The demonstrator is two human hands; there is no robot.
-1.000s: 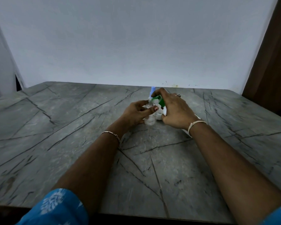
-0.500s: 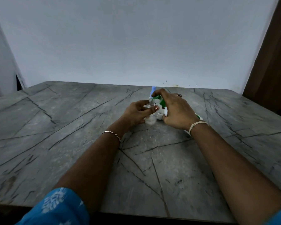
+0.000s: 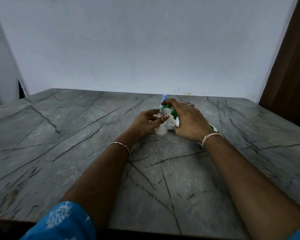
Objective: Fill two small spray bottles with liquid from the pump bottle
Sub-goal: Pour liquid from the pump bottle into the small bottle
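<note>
Spray bottle (image 3: 160, 130) upright on table (image 3: 76, 135), pinched near the neck by left hand (image 3: 145, 122); pump bottle (image 3: 171, 112) just right of it, spout at its mouth, right hand (image 3: 189, 122) curled over the pump head.

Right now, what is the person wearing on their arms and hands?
Both forearms are bare below blue sleeves with a white print. The left hand has a thin metal chain bracelet at the wrist and a red-painted thumbnail. The right hand has a pale cord wristband and a metal ring.
</note>
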